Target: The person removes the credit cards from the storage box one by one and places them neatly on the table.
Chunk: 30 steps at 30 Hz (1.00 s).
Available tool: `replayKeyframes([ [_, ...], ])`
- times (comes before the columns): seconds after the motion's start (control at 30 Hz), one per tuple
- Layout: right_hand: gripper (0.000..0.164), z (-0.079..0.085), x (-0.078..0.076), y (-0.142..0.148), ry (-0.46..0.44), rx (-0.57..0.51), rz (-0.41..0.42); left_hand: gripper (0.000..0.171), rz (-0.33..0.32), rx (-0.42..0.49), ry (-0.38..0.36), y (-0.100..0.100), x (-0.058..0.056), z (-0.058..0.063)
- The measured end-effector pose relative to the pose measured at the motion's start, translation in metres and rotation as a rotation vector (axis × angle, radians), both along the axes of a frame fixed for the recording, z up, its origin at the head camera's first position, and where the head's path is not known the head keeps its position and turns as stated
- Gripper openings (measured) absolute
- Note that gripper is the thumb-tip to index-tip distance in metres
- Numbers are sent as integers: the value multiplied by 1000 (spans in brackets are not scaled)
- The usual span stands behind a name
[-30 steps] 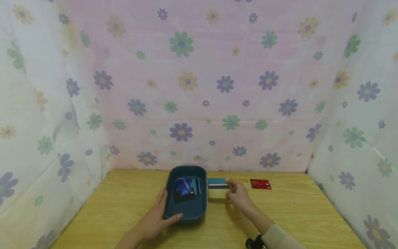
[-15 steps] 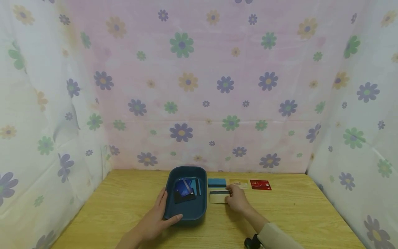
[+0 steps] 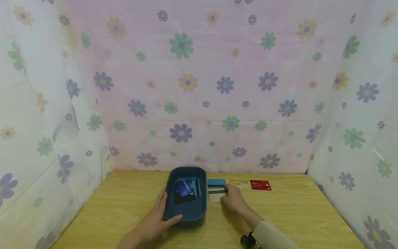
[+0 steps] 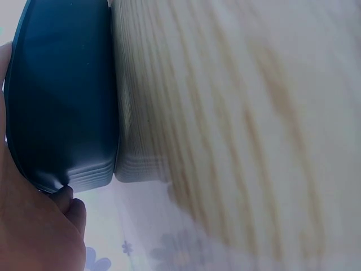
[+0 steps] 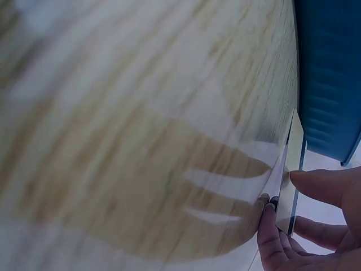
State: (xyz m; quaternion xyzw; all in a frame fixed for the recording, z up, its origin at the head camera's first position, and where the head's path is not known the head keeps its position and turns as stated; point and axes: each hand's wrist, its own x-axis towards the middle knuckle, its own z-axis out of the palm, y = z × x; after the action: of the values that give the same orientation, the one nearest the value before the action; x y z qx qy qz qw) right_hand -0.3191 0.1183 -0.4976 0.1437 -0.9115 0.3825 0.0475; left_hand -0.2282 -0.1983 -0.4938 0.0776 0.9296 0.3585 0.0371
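In the head view my left hand (image 3: 153, 218) holds the near left corner of a dark blue plastic tray (image 3: 186, 213), fingers along its left wall and thumb at the near rim. The left wrist view shows fingers at the outer wall of this tray (image 4: 62, 96). My right hand (image 3: 235, 200) pinches the right end of a cream card (image 3: 215, 197) with a dark stripe, close over the table just right of the tray. In the right wrist view the thumb lies on one face of the cream card (image 5: 292, 152), the fingers behind it.
Inside the tray lie several cards, among them a blue one (image 3: 183, 186) and a black one (image 3: 185, 198). A light blue card (image 3: 216, 182), a gold card (image 3: 239, 183) and a red VIP card (image 3: 260, 185) lie in a row along the back of the wooden table (image 3: 295, 214).
The right hand has brought the cream card toward me from over the light blue card, lowered it flatter, then shifted slightly left. The left hand and tray have stayed put.
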Motion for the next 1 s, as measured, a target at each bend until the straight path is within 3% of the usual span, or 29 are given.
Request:
replayKeyframes([
  [0.43, 42, -3, -4, -6, 44, 70, 10, 116, -1, -14, 2, -1, -1, -1],
  [0.77, 32, 3, -6, -6, 11, 109, 7, 116, -2, -18, -2, 0, -1, -1],
  [1.0, 40, 5, -7, -6, -36, 90, 18, 115, -4, -5, 2, -1, 0, 0],
])
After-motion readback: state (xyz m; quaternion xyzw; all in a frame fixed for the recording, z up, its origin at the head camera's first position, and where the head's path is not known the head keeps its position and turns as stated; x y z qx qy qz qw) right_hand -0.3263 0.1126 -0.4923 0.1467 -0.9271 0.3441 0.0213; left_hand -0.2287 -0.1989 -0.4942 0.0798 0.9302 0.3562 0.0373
